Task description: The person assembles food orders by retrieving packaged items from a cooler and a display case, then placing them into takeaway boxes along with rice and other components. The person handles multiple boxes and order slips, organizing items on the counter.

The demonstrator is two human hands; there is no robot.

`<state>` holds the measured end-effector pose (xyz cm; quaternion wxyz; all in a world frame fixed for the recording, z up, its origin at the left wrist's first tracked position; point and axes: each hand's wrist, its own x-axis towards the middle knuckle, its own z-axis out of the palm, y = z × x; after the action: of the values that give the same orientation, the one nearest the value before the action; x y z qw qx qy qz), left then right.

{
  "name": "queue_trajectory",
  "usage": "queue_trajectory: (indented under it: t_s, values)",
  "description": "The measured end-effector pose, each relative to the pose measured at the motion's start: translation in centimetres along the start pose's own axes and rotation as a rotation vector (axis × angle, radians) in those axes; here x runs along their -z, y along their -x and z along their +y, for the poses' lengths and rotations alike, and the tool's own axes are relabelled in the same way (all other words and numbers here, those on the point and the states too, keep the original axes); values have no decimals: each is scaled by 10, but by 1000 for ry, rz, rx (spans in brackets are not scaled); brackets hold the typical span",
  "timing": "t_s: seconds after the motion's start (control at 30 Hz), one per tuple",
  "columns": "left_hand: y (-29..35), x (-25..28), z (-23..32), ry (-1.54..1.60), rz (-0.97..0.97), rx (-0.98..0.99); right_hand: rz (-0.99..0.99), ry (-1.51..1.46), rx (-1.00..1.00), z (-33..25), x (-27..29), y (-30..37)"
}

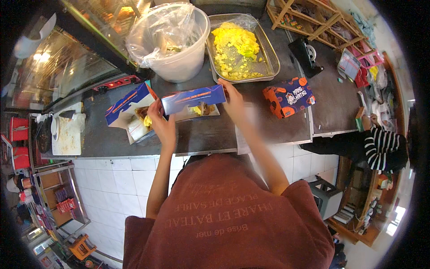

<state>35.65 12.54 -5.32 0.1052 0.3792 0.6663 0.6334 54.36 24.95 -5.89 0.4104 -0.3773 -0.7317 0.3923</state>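
A blue and orange cardboard food box [193, 99] stands on the dark counter in front of me, its flap raised. Through its front gap I see yellow and brown food. My right hand [232, 102] pinches the flap's right end. At the box's left end is my left hand [163, 125], fingers bent and thumb against the cardboard. Close beside that hand, a second open box [131, 110] holds brown food, something yellow and a white item. A closed box [290, 97] of the same pattern sits to the right.
Behind the boxes are a white bucket [179, 62] lined with clear plastic and a metal mesh tray [272, 67] of yellow shredded food. A white cutting board [68, 141] lies left, below a glass display case [58, 67]. A black tape dispenser [305, 56] and another person [383, 148] are right.
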Motion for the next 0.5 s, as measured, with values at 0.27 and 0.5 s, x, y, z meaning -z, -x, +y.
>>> queue_trajectory:
  t_s: [0.27,0.5]
  values:
    - [-38,-6,-5,-187,-399,-4,-244,118,94,14,36,-35]
    - [-23,17,-28,-243,-535,-110,-473,308,480,-11,50,-31]
